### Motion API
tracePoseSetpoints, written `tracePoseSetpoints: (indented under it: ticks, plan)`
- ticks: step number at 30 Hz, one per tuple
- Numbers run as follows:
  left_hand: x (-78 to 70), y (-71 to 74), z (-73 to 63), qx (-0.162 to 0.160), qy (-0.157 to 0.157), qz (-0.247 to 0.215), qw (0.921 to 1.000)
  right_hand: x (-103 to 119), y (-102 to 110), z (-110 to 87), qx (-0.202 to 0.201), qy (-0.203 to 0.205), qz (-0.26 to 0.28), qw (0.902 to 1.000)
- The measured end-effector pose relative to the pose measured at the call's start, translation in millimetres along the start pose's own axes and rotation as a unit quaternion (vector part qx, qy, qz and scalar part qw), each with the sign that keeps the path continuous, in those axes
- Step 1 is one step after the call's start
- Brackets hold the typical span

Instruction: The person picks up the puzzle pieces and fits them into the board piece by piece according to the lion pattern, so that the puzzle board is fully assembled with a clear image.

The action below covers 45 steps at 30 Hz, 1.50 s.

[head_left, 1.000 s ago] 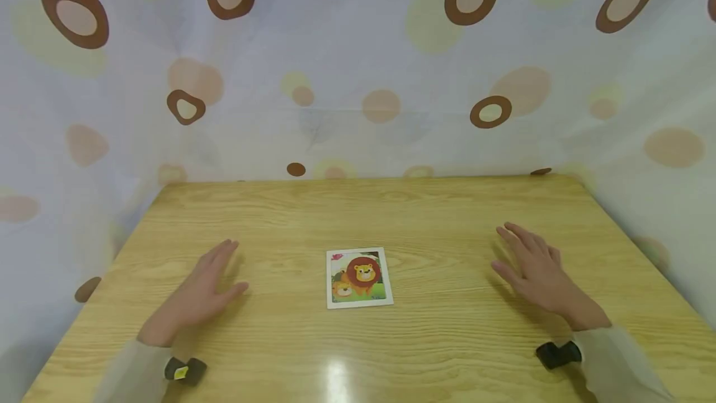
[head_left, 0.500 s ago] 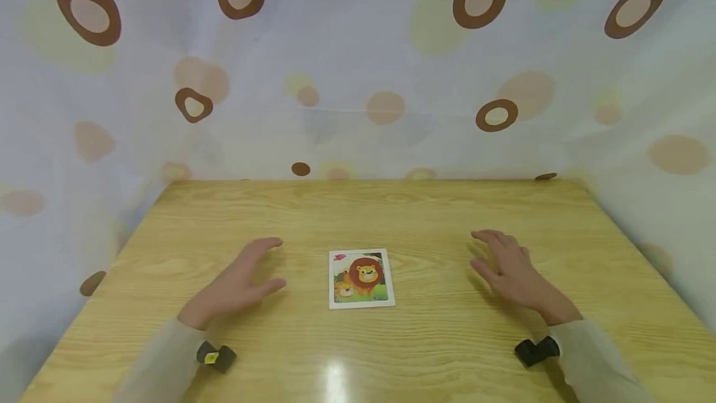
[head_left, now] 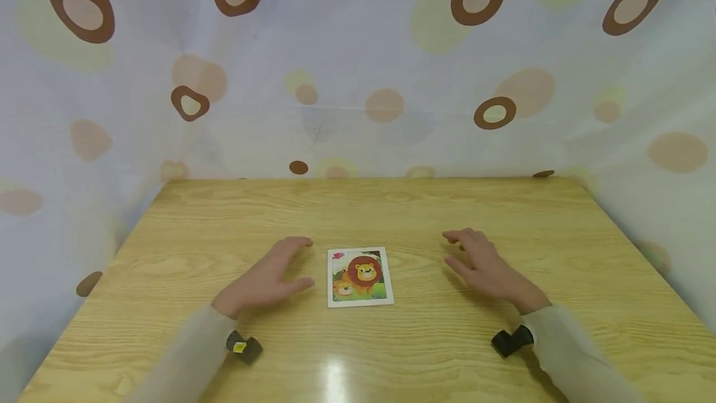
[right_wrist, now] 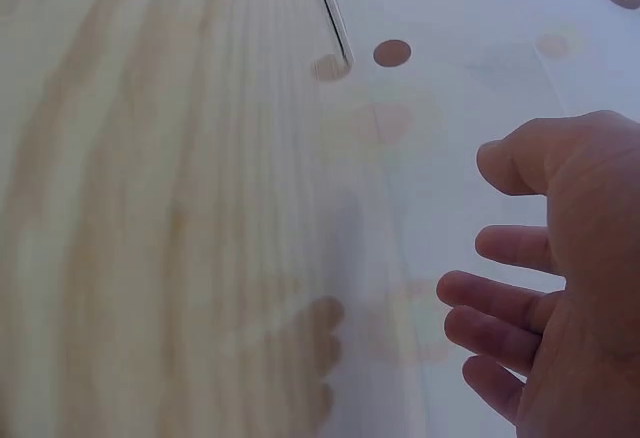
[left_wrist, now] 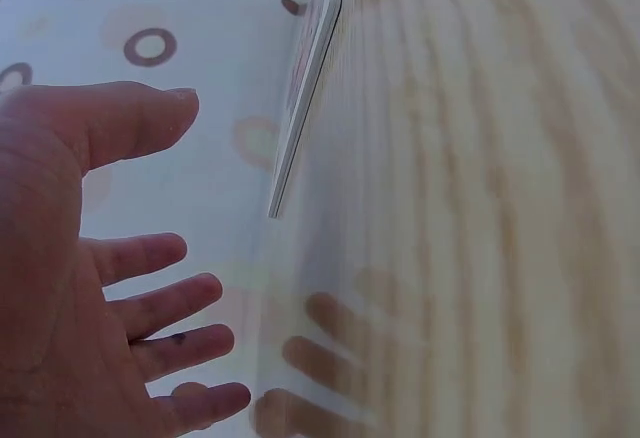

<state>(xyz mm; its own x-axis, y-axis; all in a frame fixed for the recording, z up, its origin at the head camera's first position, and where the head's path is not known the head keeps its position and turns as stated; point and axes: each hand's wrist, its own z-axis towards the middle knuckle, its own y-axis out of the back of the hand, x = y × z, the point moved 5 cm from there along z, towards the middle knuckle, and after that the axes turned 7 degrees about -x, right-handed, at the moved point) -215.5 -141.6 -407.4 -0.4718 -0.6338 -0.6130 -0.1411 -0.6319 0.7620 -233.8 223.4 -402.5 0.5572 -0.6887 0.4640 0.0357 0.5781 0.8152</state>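
We see a white-bordered picture (head_left: 388, 278), a red-maned lion (head_left: 366, 271) and a smaller lion (head_left: 344, 290) on green grass, flat on the table (head_left: 425, 334) between the left hand (head_left: 268, 275) and right hand (head_left: 489, 269), both apart from it, fingers loose. Both wrist views give us mostly its edge, cut off above.

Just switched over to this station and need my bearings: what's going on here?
A person has both bare hands around a white-bordered lion picture lying flat on a wooden table. The left hand is on one side and the right hand on the other, fingers spread loosely toward it. Neither hand touches the picture; the left is the nearer of the two. At this moment, nothing is being held.
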Motion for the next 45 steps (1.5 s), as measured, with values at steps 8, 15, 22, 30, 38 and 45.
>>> tracePoseSetpoints:
  ticks: [8,15,22,30,38,45]
  plan:
    - [-1.0,-9.3,8.9,0.013,-0.005,0.005,0.9999,12.2,-10.6,12.5,0.009,0.019,0.022,0.9995]
    - [1.4,-10.9,7.4,0.018,0.0,0.022,0.9996,28.5,-27.3,25.1,0.006,0.036,0.008,0.9993]
    - [-2.2,-13.6,9.6,0.029,-0.008,0.043,0.9986,47.9,-43.8,38.9,0.02,0.057,0.015,0.9981]
    - [-2.8,-20.8,11.0,0.042,0.003,0.059,0.9973,66.8,-54.4,48.4,0.028,0.084,0.033,0.9955]
    - [-2.4,-30.3,21.5,0.03,-0.016,0.068,0.9971,79.1,-65.5,61.5,0.068,0.073,0.035,0.9944]
    - [-6.8,-38.8,28.3,0.032,-0.026,0.065,0.997,78.3,-78.1,69.9,0.095,0.08,0.036,0.9916]
